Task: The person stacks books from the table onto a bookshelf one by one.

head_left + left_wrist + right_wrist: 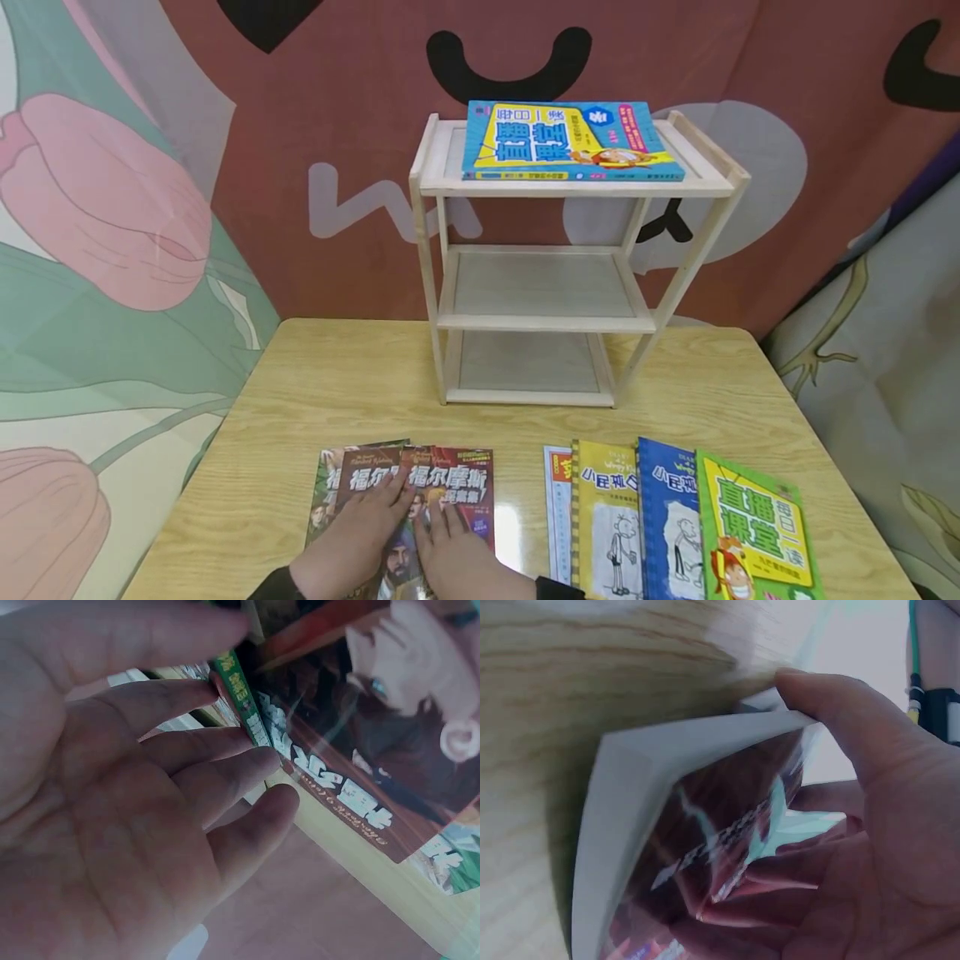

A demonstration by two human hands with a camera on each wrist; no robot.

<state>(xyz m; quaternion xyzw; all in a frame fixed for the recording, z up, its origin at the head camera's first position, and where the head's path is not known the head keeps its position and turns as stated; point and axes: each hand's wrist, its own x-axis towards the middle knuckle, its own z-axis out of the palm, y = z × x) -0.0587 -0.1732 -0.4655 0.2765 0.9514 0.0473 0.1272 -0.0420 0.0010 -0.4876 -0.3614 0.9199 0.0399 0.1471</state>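
Note:
In the head view, several overlapping paperbacks with glossy covers lie fanned out at the front left. My left hand (354, 533) rests on the middle brown paperback (362, 472), its fingers stretched forward. Beside it, my right hand (459, 557) lies on the red-brown paperback (474, 506) at the right of the fan, fingers extended over the cover. A greenish paperback (322, 493) shows at the left. In the left wrist view, my fingers (240, 776) are nearly straight near a green book spine (244, 697). In the right wrist view, my thumb (817, 694) touches a book's edge.
A pale wooden three-tier shelf (547, 323) stands at the table's back, with a blue-and-yellow book (562, 142) on top. At the front right lie a white book (558, 500), a yellow book (611, 517), a blue book (671, 517) and a green book (761, 525), overlapping in a row.

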